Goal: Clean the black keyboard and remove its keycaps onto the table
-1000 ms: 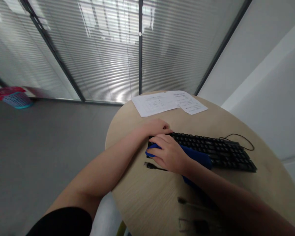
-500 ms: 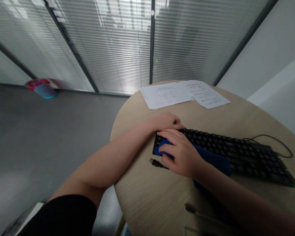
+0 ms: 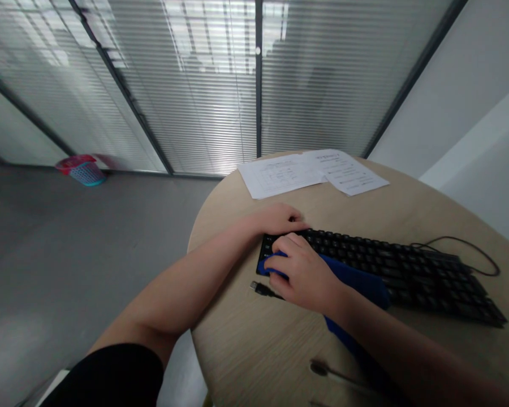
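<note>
A black keyboard (image 3: 389, 261) lies on the round wooden table. My left hand (image 3: 281, 219) rests at its far left corner, fingers curled against the back edge. Over the left-end keys, my right hand (image 3: 303, 275) presses a blue cloth (image 3: 356, 278) with bent fingers. The cloth trails under my right wrist toward the near side; part of it is hidden by the forearm. Just in front of the keyboard's left end lies a black USB plug (image 3: 261, 289), its cable running under my right hand. Nearer to me is a thin tool with a dark, rounded head (image 3: 320, 368), blurred.
Printed paper sheets (image 3: 309, 171) lie at the table's (image 3: 246, 356) far edge. A black cable (image 3: 477, 239) loops behind the keyboard's right end. A red and blue basket (image 3: 85, 170) stands on the floor by the blinds (image 3: 203, 124). A white wall rises at the right.
The view has tilted slightly upward. My right hand has slid a little right and toward me over the keys with the cloth. My left hand stays at the keyboard's corner.
</note>
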Tool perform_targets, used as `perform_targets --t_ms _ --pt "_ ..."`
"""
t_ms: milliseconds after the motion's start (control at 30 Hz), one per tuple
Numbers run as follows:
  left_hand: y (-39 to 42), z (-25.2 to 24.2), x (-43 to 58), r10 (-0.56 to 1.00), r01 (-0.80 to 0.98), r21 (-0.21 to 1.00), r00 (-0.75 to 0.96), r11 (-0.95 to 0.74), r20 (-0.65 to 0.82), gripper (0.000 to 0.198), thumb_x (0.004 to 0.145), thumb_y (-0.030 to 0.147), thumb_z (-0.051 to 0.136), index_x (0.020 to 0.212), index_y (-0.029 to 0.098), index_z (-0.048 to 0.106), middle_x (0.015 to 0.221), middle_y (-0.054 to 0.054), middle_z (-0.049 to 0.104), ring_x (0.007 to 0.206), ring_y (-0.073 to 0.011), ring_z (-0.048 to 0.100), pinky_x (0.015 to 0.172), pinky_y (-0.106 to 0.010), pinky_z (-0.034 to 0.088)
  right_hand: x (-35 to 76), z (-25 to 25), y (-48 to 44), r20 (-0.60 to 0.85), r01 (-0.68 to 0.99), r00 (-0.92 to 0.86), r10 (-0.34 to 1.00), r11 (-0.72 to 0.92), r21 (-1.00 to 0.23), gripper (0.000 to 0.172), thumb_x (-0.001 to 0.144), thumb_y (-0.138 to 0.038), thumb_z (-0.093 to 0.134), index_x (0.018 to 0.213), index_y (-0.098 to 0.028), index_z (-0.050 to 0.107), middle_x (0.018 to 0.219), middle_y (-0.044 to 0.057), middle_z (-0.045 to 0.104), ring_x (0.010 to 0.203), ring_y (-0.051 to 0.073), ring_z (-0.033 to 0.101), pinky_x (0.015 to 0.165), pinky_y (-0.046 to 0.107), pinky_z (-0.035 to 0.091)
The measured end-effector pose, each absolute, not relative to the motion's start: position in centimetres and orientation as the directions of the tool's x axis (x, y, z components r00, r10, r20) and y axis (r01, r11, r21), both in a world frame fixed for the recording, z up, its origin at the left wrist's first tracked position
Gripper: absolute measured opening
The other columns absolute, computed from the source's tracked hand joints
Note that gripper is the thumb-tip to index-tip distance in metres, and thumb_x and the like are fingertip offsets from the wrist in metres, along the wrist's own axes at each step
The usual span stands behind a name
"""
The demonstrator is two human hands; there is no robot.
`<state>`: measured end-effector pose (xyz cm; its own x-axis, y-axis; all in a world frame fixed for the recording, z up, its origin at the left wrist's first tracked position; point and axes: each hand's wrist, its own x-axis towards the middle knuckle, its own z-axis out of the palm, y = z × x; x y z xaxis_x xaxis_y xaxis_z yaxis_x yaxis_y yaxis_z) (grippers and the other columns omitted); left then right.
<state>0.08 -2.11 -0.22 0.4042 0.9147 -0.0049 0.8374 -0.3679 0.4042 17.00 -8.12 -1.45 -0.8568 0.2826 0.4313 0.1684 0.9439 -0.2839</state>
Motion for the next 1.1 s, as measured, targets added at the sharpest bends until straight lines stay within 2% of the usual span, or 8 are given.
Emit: perform_targets --t_ms 200,433,633,767,933,1100 --pt "-1.92 -0.41 -0.51 0.914 0.804 0.478 0.407 -0.353 -0.009 0.044 0.092 0.052 0.048 0.068 0.017 0.060 0.060 0.002 0.055 0.059 -0.0121 0.047 0.057 -0.027 0.031 17.05 -1.24 -8.16 0.413 0.186 -0.871 0.267 0.956 -0.225 0.017 0.086 -0.023 0.062 0.097 -0.025 0.075 0.088 0.005 0.058 0.087 0.023 0.046 0.077 0.039 0.036" --pt "-1.78 -0.70 -0.87 0.912 0.789 0.498 0.409 -0.359 0.009 0.045 0.092 0.053 0.048 0.069 0.017 0.061 0.061 0.003 0.055 0.060 -0.0120 0.047 0.057 -0.026 0.030 16.92 -1.25 -8.02 0.375 0.214 -0.871 0.318 0.932 -0.293 0.013 0.084 -0.022 0.063 0.088 -0.023 0.075 0.082 0.003 0.056 0.084 0.020 0.047 0.078 0.036 0.035" --pt "-1.94 -0.53 -0.77 0.917 0.794 0.499 0.398 -0.348 0.006 0.045 0.092 0.053 0.049 0.067 0.018 0.060 0.058 0.003 0.053 0.058 -0.0117 0.045 0.056 -0.026 0.030 17.02 -1.20 -7.86 0.369 0.163 -0.887 0.276 0.937 -0.310 0.019 0.083 -0.019 0.063 0.097 -0.025 0.076 0.083 0.003 0.057 0.085 0.020 0.047 0.079 0.035 0.036" --pt "-1.98 -0.44 -0.69 0.923 0.799 0.503 0.385 -0.330 -0.006 0.044 0.091 0.053 0.050 0.067 0.018 0.061 0.058 0.003 0.054 0.058 -0.0118 0.045 0.056 -0.026 0.030 16.99 -1.37 -7.79 0.385 0.185 -0.867 0.316 0.922 -0.340 0.016 0.082 -0.017 0.063 0.089 -0.022 0.077 0.081 0.003 0.055 0.084 0.020 0.048 0.080 0.035 0.038" --pt "-2.00 -0.35 -0.52 0.925 0.803 0.502 0.380 -0.321 -0.017 0.044 0.091 0.053 0.050 0.067 0.018 0.060 0.058 0.003 0.053 0.058 -0.0117 0.045 0.057 -0.027 0.031 17.10 -1.38 -7.62 0.374 0.181 -0.879 0.295 0.933 -0.310 0.025 0.085 -0.018 0.060 0.103 -0.025 0.076 0.086 0.004 0.058 0.085 0.020 0.048 0.080 0.036 0.038" --pt "-1.96 -0.41 -0.42 0.923 0.800 0.505 0.384 -0.324 -0.016 0.044 0.090 0.053 0.050 0.065 0.018 0.059 0.058 0.003 0.053 0.059 -0.0116 0.047 0.058 -0.027 0.031 17.20 -1.22 -7.58 0.365 0.138 -0.887 0.283 0.917 -0.375 0.018 0.082 -0.016 0.063 0.090 -0.023 0.077 0.083 0.003 0.056 0.083 0.019 0.050 0.079 0.035 0.039"
